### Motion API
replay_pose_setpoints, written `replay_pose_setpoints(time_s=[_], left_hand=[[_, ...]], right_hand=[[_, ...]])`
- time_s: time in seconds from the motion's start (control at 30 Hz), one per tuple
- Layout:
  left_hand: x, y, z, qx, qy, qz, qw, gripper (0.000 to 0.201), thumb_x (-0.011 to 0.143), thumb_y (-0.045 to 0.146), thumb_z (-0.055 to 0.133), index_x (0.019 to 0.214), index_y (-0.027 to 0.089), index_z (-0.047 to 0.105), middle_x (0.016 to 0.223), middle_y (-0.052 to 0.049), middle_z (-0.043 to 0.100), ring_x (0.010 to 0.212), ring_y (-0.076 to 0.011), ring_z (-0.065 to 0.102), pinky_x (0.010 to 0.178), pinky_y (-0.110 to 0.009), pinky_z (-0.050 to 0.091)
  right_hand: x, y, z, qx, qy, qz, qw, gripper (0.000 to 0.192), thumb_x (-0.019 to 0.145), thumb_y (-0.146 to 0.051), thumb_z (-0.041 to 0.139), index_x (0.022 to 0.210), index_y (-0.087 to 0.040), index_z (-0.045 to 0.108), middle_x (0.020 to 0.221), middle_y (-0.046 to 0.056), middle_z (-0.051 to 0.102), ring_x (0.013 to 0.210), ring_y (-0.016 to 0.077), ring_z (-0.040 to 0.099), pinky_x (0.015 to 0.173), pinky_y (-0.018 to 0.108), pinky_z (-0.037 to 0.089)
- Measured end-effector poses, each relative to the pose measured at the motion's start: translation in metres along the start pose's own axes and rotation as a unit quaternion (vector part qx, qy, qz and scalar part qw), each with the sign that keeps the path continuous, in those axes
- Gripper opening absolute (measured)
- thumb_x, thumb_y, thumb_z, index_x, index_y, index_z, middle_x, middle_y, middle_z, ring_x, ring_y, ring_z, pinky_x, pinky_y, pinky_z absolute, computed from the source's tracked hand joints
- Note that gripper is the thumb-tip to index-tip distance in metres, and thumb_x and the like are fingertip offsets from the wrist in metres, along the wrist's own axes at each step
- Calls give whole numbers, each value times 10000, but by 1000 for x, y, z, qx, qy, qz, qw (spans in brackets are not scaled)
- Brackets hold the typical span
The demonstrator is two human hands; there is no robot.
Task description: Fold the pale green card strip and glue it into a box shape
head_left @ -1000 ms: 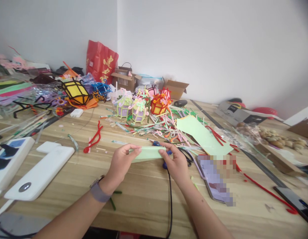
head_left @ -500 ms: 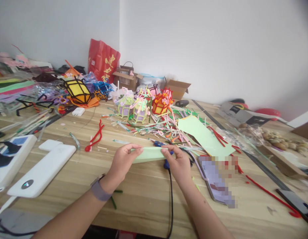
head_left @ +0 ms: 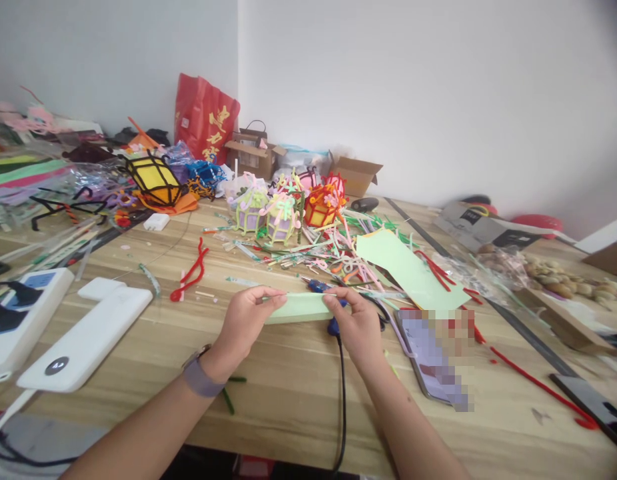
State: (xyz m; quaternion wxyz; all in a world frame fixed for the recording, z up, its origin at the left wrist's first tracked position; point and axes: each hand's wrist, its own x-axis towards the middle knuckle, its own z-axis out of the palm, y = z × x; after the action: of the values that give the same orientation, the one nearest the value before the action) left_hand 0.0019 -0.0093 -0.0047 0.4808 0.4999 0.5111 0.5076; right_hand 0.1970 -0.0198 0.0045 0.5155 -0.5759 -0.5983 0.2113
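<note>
Left hand (head_left: pixel 244 321): grip pinched on the strip's left end.
Right hand (head_left: pixel 357 328): grip pinched on its right end.
Strip (head_left: pixel 298 308): pale green (folded), held just above the surface (head_left: pixel 288 400).
Open room: bare wood toward the near edge.
Crowded: phone (head_left: pixel 431 357) just right; scraps (head_left: pixel 328 257) behind.

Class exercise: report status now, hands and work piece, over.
Both hands, left and right, pinch the folded light-green paper strip at its ends. Blue-handled tool lies right behind it.

Bare table (head_left: pixel 288 393) lies near; pipe-cleaner litter (head_left: pixel 333 257) and phone (head_left: pixel 431 353) crowd beyond.
</note>
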Motion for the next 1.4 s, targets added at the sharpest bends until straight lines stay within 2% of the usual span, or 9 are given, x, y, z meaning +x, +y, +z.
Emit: replay_pose_setpoints(time_s=[0.13,0.33,0.57,0.63,0.73,0.83,0.93,1.23,1.4], left_hand=[[1,2,-1,-7,-10,0,1000,276,649,445,734,763,194,743,831,-40,755,858,-239,648,778,-321,458],[3,4,-2,-12,-40,-15,999,368,710,449,678,950,177,739,866,-43,751,838,-220,642,758,-308,457],[6,-2,-5,25,-23,9,999,351,728,500,657,851,181,736,801,-37,730,823,-228,618,693,-292,439],[6,-2,-5,31,-17,13,999,345,721,500,661,827,179,730,790,-34,725,799,-221,614,675,-286,432],[4,-1,-4,47,-14,20,999,339,726,500,655,801,177,722,753,-24,714,732,-202,602,649,-279,420],[-1,1,-1,73,-28,40,996,333,751,497,636,808,181,725,741,-18,710,707,-195,601,634,-277,414],[-7,3,1,92,-46,60,993,321,769,487,622,832,193,733,760,-17,720,734,-204,618,643,-277,425],[-13,3,4,103,-80,91,987,269,806,436,585,805,212,734,814,-19,744,767,-202,635,712,-282,449],[-9,8,-2,108,-36,61,992,305,772,477,610,788,195,726,760,-18,722,736,-206,616,664,-280,428]], right_hand=[[0,0,-1,5,0,-3,1000,248,766,-453,622,744,-217,695,784,34,713,780,224,630,764,358,462],[3,7,-2,41,-20,29,999,276,758,-470,632,754,-198,679,766,33,696,742,201,603,695,317,438],[5,10,-3,56,-54,44,996,323,771,-508,613,780,-190,673,756,30,675,713,183,573,671,301,424],[5,10,-3,30,-44,14,998,305,789,-493,605,794,-197,677,770,35,668,738,194,577,708,326,436],[1,6,-2,-79,18,-94,992,239,815,-440,610,869,-226,701,874,57,656,870,234,575,822,401,423],[-7,-2,3,-198,65,-207,956,180,851,-374,610,953,-269,714,1007,74,646,994,263,547,908,461,366],[-17,-12,11,-254,54,-274,926,125,876,-311,606,937,-298,714,1041,58,659,1101,279,512,984,488,304],[-22,-22,21,-282,21,-313,907,172,928,-236,529,844,-280,673,927,6,703,1071,238,531,1065,500,172],[-11,-10,8,-333,32,-317,887,217,943,-204,478,811,-258,641,929,8,703,1047,227,530,1077,494,136]])
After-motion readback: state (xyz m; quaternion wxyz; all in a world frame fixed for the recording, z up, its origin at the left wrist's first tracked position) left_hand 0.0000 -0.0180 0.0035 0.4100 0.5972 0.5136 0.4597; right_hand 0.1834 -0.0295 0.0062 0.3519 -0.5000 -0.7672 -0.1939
